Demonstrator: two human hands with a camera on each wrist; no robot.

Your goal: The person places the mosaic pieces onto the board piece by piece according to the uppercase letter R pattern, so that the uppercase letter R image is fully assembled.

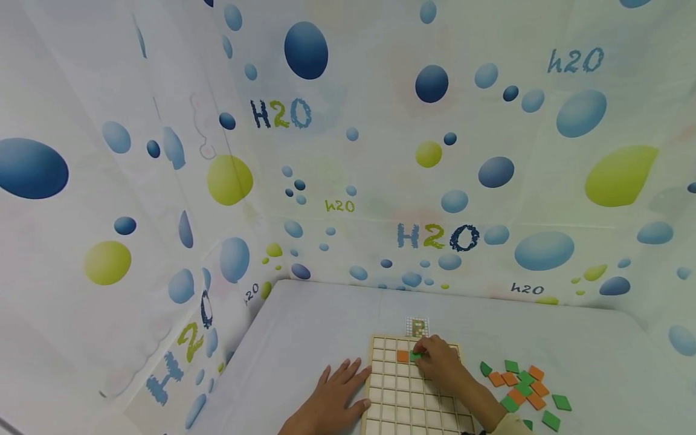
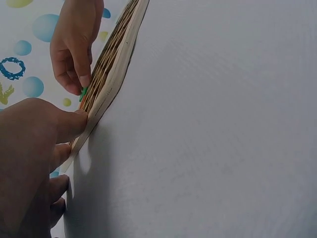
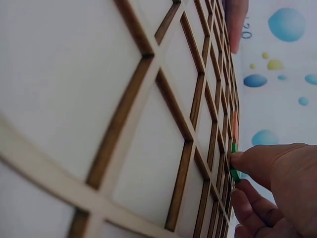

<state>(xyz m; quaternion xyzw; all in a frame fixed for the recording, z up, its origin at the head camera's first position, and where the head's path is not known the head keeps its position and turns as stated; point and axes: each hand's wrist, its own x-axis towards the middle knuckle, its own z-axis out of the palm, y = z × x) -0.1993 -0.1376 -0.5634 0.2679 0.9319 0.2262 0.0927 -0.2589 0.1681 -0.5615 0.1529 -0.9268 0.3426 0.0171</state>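
Note:
A wooden grid board (image 1: 387, 382) lies on the white table in front of me. An orange square tile (image 1: 403, 356) sits in one of its cells in the second row from the far end. My right hand (image 1: 441, 361) pinches a green tile (image 3: 234, 162) between thumb and fingers, at the cell just right of the orange one. Fingers spread, my left hand (image 1: 338, 400) lies beside the board, thumb and fingertips at its left edge. In the left wrist view the thumb (image 2: 74, 125) is on the board's rim.
A small card (image 1: 411, 323) with a coloured grid pattern lies just beyond the board's far edge. To the right, several loose green and orange tiles (image 1: 535, 401) are scattered on the table (image 1: 321, 314). Printed curtains (image 1: 375, 169) stand behind and at the left.

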